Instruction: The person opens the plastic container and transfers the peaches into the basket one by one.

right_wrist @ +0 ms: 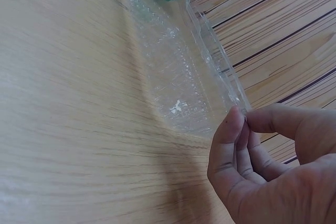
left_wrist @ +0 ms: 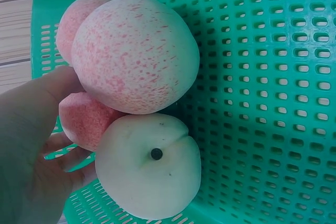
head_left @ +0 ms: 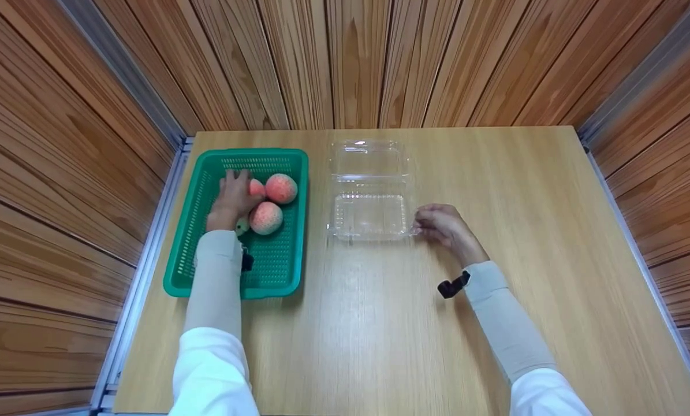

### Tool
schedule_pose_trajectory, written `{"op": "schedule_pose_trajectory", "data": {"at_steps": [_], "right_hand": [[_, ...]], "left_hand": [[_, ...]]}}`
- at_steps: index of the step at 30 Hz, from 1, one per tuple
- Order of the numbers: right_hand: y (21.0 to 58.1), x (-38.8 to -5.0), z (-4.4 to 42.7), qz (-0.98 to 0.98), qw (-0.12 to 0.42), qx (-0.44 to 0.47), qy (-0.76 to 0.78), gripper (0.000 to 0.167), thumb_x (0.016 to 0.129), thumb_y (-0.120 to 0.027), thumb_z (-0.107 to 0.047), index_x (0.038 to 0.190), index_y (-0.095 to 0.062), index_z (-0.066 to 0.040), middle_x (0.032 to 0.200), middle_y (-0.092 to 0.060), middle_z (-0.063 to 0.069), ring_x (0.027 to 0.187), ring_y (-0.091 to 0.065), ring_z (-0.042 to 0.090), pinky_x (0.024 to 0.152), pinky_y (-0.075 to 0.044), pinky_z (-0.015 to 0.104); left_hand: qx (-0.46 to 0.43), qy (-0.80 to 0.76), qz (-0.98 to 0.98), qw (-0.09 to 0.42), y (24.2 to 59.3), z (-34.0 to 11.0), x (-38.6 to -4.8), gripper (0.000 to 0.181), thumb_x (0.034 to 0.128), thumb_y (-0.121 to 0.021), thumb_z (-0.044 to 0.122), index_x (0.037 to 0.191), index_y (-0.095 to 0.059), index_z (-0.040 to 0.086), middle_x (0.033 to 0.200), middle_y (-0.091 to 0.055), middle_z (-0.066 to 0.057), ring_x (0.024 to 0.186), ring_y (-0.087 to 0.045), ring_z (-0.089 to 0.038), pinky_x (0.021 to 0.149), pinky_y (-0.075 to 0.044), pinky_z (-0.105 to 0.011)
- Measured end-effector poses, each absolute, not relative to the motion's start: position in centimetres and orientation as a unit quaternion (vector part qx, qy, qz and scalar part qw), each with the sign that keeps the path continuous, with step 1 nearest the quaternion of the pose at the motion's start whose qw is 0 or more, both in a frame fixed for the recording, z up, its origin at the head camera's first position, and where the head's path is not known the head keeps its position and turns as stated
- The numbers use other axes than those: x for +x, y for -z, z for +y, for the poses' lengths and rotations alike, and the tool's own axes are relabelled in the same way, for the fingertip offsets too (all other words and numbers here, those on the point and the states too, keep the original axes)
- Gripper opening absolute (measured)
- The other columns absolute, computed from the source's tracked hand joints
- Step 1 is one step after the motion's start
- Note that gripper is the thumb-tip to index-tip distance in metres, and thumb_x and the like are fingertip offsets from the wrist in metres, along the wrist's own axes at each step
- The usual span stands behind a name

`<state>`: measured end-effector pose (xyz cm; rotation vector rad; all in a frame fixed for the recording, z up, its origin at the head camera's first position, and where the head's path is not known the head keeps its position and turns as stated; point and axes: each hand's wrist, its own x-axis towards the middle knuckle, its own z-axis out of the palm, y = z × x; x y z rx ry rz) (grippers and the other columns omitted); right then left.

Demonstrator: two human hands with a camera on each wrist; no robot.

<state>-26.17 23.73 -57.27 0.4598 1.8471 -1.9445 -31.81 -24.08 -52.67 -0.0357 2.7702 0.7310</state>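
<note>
My left hand [head_left: 232, 197] reaches into the green basket [head_left: 303, 231], thumb and fingers around a pink peach [left_wrist: 86, 119]. In the left wrist view, a large speckled peach [left_wrist: 139, 56] lies against the thumb. A pale peach [left_wrist: 149, 169] with a dark round spot touches the fingers, and another pink peach [left_wrist: 79, 22] shows partly behind the speckled one. On the other side, my right hand [head_left: 444, 227] pinches the near right edge of a clear plastic clamshell container [head_left: 370, 215], between thumb and fingertips. The container's lid [head_left: 370, 157] is folded back, away from me.
The wooden table [head_left: 379, 335] carries the basket on its left and the container near the middle. Wood-panelled walls [head_left: 368, 63] stand at the back and both sides, with a metal rail [head_left: 154, 248] along the left edge.
</note>
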Motion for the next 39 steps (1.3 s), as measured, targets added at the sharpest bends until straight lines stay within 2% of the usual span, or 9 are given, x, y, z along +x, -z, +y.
{"op": "schedule_pose_trajectory", "data": {"at_steps": [14, 20, 26, 34, 39], "right_hand": [[57.19, -26.23, 23.65, 0.667, 0.209, 0.164, 0.696, 0.020, 0.102, -0.060, -0.001, 0.120, -0.057, 0.007, 0.081, -0.068, 0.003, 0.072, -0.069, 0.013, 0.070, -0.062, 0.025], [57.19, -26.33, 23.48, 0.672, 0.205, 0.163, 0.693, 0.010, 0.101, -0.060, -0.002, 0.111, -0.059, 0.002, 0.079, -0.067, 0.000, 0.071, -0.068, 0.011, 0.069, -0.060, 0.023], [57.17, -26.36, 23.35, 0.677, 0.205, 0.167, 0.687, 0.008, 0.101, -0.062, -0.003, 0.108, -0.060, 0.000, 0.078, -0.067, -0.002, 0.071, -0.067, 0.010, 0.068, -0.059, 0.024], [57.06, -26.32, 23.44, 0.689, 0.213, 0.164, 0.673, 0.014, 0.102, -0.064, -0.007, 0.113, -0.061, 0.001, 0.082, -0.068, -0.001, 0.073, -0.068, 0.010, 0.076, -0.061, 0.029], [56.88, -26.23, 23.70, 0.697, 0.224, 0.173, 0.659, 0.021, 0.103, -0.064, -0.011, 0.121, -0.061, 0.001, 0.088, -0.069, 0.000, 0.080, -0.069, 0.013, 0.080, -0.060, 0.030]], "left_hand": [[-0.005, -0.261, 0.956, 0.137, 52.80, -24.27, -31.77, 0.064, 0.1028, -0.063, 0.027, 0.158, -0.038, 0.005, 0.162, -0.024, -0.028, 0.144, -0.029, -0.048, 0.120, -0.034, -0.071], [-0.008, -0.255, 0.957, 0.134, 52.65, -24.30, -31.70, 0.063, 0.1031, -0.063, 0.028, 0.156, -0.039, 0.003, 0.161, -0.025, -0.029, 0.146, -0.029, -0.049, 0.120, -0.035, -0.069], [-0.013, -0.256, 0.956, 0.144, 52.42, -24.27, -31.61, 0.064, 0.1040, -0.062, 0.028, 0.158, -0.037, 0.004, 0.162, -0.024, -0.028, 0.147, -0.028, -0.048, 0.121, -0.034, -0.069], [-0.006, -0.249, 0.959, 0.138, 52.36, -24.41, -31.58, 0.067, 0.1035, -0.061, 0.028, 0.160, -0.035, 0.004, 0.164, -0.022, -0.028, 0.148, -0.028, -0.048, 0.121, -0.033, -0.069], [-0.007, -0.255, 0.956, 0.145, 52.44, -24.39, -31.59, 0.067, 0.1046, -0.060, 0.027, 0.162, -0.033, 0.005, 0.166, -0.020, -0.027, 0.149, -0.027, -0.047, 0.122, -0.033, -0.069]]}}
